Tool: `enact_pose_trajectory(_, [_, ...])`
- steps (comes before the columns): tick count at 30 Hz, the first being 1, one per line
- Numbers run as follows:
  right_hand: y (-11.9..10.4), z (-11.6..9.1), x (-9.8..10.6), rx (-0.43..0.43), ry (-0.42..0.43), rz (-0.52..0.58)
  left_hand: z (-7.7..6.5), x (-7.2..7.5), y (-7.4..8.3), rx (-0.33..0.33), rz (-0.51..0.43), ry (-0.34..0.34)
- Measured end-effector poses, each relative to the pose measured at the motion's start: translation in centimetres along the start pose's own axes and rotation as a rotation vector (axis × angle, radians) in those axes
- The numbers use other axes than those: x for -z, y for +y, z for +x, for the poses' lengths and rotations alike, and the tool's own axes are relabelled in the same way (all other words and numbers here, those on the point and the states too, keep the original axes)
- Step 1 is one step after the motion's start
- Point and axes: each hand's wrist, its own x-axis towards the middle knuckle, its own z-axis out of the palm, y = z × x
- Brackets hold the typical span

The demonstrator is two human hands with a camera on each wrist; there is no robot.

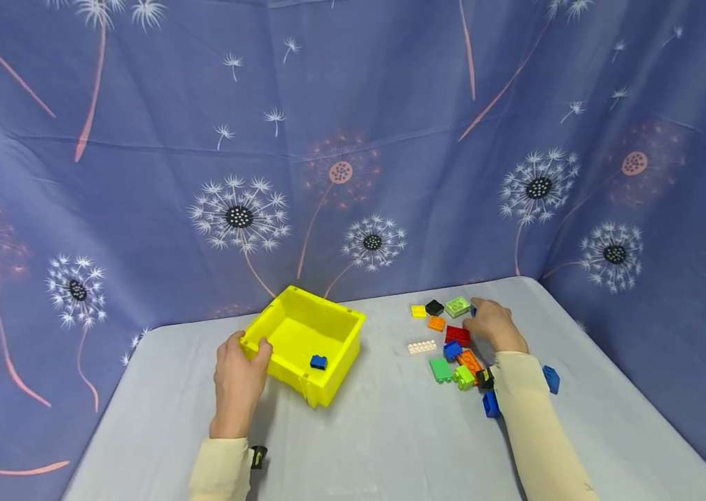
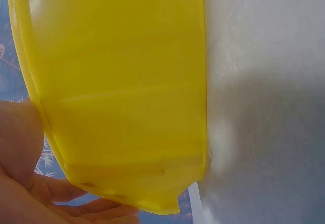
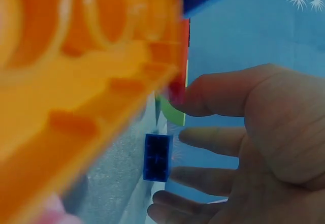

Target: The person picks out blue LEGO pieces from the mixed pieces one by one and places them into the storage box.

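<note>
The fingers of the left hand [image 1: 240, 383] grip a corner of the yellow box [image 1: 343, 356], the thumb hooked over the rim and the others along the outside. The box stands on the counter [image 1: 384, 431] to the right of those fingers, its open top facing up. Inside it, to the right of the left thumb, lies a small blue brick [image 1: 318, 362].

The fingers of the right hand [image 1: 496, 325] are parted and loosely bent, with nothing grasped between them. A dark blue brick [image 3: 157, 158] sits just beside their tips; whether they touch it I cannot tell. Left of these fingers and near them is a light green brick [image 1: 458, 306]; farther left come a black brick [image 1: 434, 308] and a yellow brick [image 1: 418, 311], with a small orange brick [image 1: 437, 323] just this side of them.

Closer to the wearer than the right fingers, and slightly left, lies a red brick [image 1: 458, 336], then a bright blue brick [image 1: 452, 349] and a larger orange brick [image 1: 469, 360]. A white flat piece [image 1: 421, 346] is farther left. Nearer still are a green brick [image 1: 440, 369] and a lime brick [image 1: 464, 377]. Well back from the right fingers, one blue block [image 1: 491, 404] lies left of the sleeve [image 1: 531, 417] and another blue piece [image 1: 551, 379] right of it.
</note>
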Motion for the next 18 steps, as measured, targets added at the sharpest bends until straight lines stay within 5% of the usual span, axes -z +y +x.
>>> enact_pose_trajectory(18, [0.20, -0.26, -0.32, -0.030, 0.039, -0.013, -0.01, -0.08, -0.14, -0.007, -0.004, 0.000])
